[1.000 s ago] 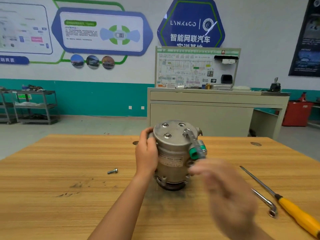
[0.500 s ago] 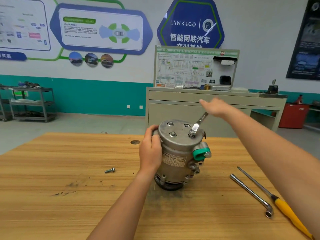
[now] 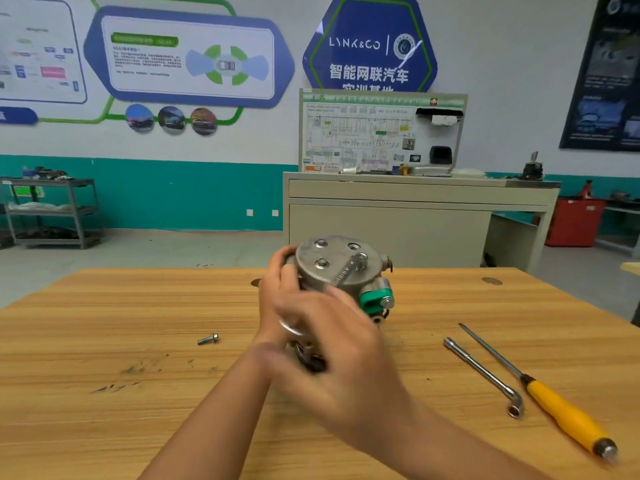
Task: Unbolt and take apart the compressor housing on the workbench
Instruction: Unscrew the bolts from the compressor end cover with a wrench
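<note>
Wrench (image 3: 345,273) is now pointing its handle down and toward the person from the right edge of the compressor (image 3: 329,252) top; half a second ago it was pointing away, up and right. Right hand (image 3: 339,368), stretched out behind the compressor back then, is now passing close in front of it, heavily blurred; whether its fingers are pinching the handle or only pushing it I cannot tell. Left hand (image 3: 277,289) is staying where it was, fingers curled round the compressor's upper left side. The compressor is standing upright on the table (image 3: 104,323), near the middle, and the right hand is hiding its lower body. A green cap (image 3: 372,301) is sticking out on its right. A loose bolt (image 3: 208,339) is lying to the left, apart from the hands. To the right, a socket wrench (image 3: 485,374) and a screwdriver (image 3: 554,407) are lying side by side, not touching. A cart (image 3: 52,211) is standing by the far wall, its load unclear.
</note>
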`<state>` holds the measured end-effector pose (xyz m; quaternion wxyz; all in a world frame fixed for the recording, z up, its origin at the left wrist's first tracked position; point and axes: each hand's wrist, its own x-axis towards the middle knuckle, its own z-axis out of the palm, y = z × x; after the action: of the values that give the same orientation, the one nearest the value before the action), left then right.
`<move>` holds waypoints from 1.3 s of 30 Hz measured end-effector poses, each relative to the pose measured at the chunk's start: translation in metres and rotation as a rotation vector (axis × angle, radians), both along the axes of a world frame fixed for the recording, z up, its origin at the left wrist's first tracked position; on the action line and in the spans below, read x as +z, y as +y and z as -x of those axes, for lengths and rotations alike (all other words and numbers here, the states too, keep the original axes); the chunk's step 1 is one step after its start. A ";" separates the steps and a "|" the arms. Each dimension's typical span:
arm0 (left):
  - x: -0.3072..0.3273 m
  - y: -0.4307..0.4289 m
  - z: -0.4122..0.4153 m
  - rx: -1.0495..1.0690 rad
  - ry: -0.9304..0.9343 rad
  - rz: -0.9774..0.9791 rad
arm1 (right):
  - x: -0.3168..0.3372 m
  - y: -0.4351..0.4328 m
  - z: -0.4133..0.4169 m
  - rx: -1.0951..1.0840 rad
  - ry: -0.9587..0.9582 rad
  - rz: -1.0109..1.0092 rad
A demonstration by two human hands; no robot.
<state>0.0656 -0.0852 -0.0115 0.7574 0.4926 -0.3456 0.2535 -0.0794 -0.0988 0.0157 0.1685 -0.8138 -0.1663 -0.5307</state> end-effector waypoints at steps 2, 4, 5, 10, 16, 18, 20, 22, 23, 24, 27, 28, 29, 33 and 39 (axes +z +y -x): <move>-0.005 -0.006 -0.018 0.093 0.179 -0.245 | -0.023 -0.030 0.032 0.003 -0.202 -0.146; -0.001 -0.005 -0.019 -0.021 0.214 -0.222 | -0.031 -0.065 0.051 -0.149 -0.327 -0.262; 0.004 -0.005 -0.015 -0.027 0.211 -0.216 | -0.029 -0.082 0.054 -0.255 -0.367 -0.297; -0.002 -0.007 -0.018 -0.050 0.197 -0.237 | 0.015 -0.163 0.010 -0.556 -0.130 -0.581; 0.001 -0.013 -0.017 -0.043 0.187 -0.275 | 0.093 -0.162 -0.111 -0.482 0.665 -0.702; 0.002 -0.013 -0.018 -0.040 0.201 -0.256 | 0.107 -0.133 -0.139 -0.507 0.826 -0.523; -0.001 -0.012 -0.015 -0.035 0.196 -0.238 | 0.110 -0.097 -0.153 -0.499 0.881 -0.331; 0.000 -0.013 -0.021 0.007 0.234 -0.236 | 0.101 -0.056 -0.145 -0.447 0.835 -0.156; 0.008 -0.013 -0.017 0.036 0.278 -0.257 | 0.092 -0.037 -0.134 -0.457 0.767 -0.040; 0.014 -0.013 -0.017 -0.070 0.284 -0.199 | 0.081 -0.020 -0.122 -0.482 0.670 0.089; 0.035 -0.009 0.018 -0.356 -0.082 0.424 | 0.041 0.008 -0.072 -0.376 0.396 0.207; 0.025 -0.010 0.027 -0.474 -0.122 0.500 | 0.028 0.008 -0.054 -0.270 0.340 0.131; 0.014 -0.010 0.030 -0.494 -0.064 0.406 | 0.016 0.002 -0.037 -0.169 0.232 0.047; -0.003 -0.007 -0.014 -0.001 0.184 -0.238 | -0.013 -0.049 0.022 -0.103 -0.211 -0.441; -0.001 -0.011 -0.015 -0.032 0.212 -0.251 | 0.025 -0.150 -0.009 -0.210 -0.124 -1.250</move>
<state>0.0809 -0.0962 -0.0123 0.7261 0.6019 -0.3002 0.1429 -0.0706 -0.2491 0.0406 0.5487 -0.5416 0.2461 -0.5873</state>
